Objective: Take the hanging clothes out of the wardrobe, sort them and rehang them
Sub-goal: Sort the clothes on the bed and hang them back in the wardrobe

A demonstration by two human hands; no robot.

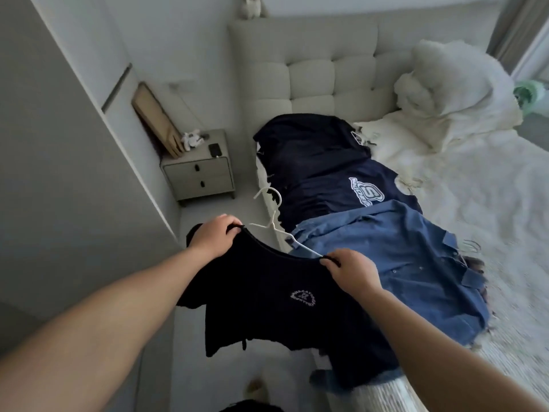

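I hold up a black T-shirt [267, 301] with a small white round logo, spread by its shoulders. My left hand [214, 236] grips the left shoulder; my right hand [352, 270] pinches the right shoulder at the neckline. Behind it, dark clothes lie in a row along the bed's left edge: a denim blue shirt [401, 257], a navy top [332, 188] with a white letter logo, and another dark garment [309, 144] nearest the headboard. A white hanger [274, 224] sticks out from under the pile, just past the T-shirt's neckline.
The bed [490, 203] has white bedding, a tufted headboard [320, 75] and bunched pillows [454, 93] at the far right. A grey two-drawer nightstand [199, 173] stands left of the bed with a phone on it. A white wardrobe panel [68, 144] runs along my left.
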